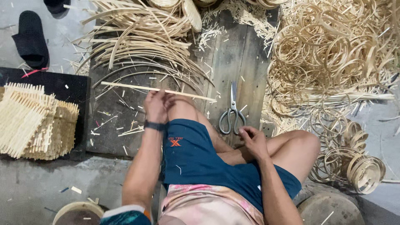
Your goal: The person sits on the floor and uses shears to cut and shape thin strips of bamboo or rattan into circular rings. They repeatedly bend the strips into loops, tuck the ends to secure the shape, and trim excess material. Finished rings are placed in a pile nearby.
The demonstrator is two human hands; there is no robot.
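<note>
A thin bamboo strip (158, 89) lies level across a seated person's raised knee, pinched in the left hand (156, 106), whose fingers close around it near mid-length. The right hand (252, 139) rests on the other leg, fingers loosely curled and holding nothing, just beside grey scissors (232, 112) on the dark plank floor (233, 54). Curved strips (146, 46) pile ahead, coiled bamboo rings (333, 50) to the right, stacked splints (33, 123) to the left. Gripped at one point only, the springy strip could likely twist or slip; its splintered edges might cut bare fingers.
</note>
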